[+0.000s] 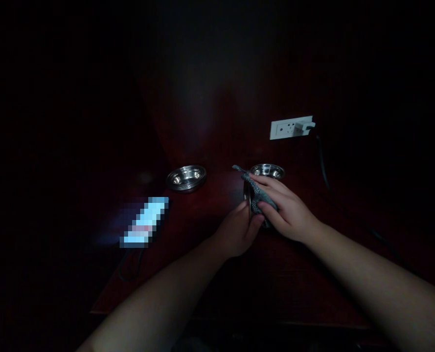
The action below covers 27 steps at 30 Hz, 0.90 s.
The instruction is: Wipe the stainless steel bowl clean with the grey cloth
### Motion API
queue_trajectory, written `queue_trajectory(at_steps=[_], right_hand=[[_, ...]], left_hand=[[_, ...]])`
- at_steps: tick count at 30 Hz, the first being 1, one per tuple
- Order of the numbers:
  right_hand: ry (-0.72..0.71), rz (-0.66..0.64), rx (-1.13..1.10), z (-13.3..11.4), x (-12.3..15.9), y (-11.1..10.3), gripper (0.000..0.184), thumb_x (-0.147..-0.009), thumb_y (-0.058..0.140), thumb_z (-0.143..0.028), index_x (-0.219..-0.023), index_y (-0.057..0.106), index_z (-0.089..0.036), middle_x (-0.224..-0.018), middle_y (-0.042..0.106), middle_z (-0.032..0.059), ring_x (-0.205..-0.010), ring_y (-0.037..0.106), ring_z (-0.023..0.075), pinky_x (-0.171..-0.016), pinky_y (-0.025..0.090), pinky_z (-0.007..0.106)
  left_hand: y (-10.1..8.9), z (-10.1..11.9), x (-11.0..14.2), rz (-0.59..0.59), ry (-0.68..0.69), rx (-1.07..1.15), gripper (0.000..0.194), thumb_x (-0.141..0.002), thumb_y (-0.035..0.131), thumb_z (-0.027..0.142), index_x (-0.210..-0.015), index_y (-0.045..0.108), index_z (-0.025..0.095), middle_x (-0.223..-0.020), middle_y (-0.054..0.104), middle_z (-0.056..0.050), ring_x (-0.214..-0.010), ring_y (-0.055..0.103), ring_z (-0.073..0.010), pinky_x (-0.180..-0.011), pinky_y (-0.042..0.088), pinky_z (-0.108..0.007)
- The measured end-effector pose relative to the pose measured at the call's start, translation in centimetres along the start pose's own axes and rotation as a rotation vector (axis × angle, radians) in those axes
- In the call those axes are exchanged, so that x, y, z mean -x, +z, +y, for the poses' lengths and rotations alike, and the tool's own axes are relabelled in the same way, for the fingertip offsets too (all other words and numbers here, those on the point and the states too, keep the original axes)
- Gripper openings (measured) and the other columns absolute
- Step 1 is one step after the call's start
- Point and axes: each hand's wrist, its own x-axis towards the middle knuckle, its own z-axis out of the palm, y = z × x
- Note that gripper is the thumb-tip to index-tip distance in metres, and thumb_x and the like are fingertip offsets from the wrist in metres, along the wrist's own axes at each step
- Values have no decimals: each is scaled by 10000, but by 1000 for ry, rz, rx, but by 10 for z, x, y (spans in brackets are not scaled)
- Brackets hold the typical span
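My left hand [238,231] is closed on the rim of a metal bowl [247,191], which is tilted up on its side and mostly hidden. In my right hand [285,208] is a grey patterned cloth [263,196], pressed against the bowl, with one corner sticking out past the fingers. Just behind the right hand stands another shiny metal bowl [267,169]. Further left, a small stack of metal bowls [186,177] rests upright on the dark red table [202,215].
A phone with a lit, pixelated screen [146,222] lies at the left, a thin cord beneath it. On the back wall is a white socket plate [291,127] with a plug in it. Its black cable [323,168] runs down the right side. The surroundings are very dark.
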Motion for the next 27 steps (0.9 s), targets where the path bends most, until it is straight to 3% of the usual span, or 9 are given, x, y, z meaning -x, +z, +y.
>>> queue_trajectory(at_steps=[8, 19, 27], right_hand=[[-124, 3, -84, -4, 0, -4, 436, -941, 456, -257, -1366, 549, -243, -1421, 551, 83, -1352, 464, 282, -1119, 382, 552], [-238, 19, -129, -1, 1, -5, 373, -927, 476, -267, -1252, 646, -197, -1324, 636, 104, -1308, 524, 281, -1108, 385, 553], [-281, 33, -125, -3, 1, -6, 345, -901, 484, -211, -1185, 679, -187, -1196, 714, 90, -1224, 602, 262, -1101, 407, 513]], left_hand=[[1, -3, 1, 70, -8, -20, 316, -977, 351, 349, -1131, 552, 159, -1178, 613, -137, -1109, 559, -257, -967, 446, -446], [4, -5, 4, 153, -70, -43, 344, -966, 357, 379, -966, 609, 144, -928, 675, -102, -839, 631, -214, -803, 509, -389], [6, -8, 6, 147, 11, 1, 346, -927, 482, 429, -1116, 620, 174, -1172, 668, -112, -1123, 601, -257, -986, 466, -450]])
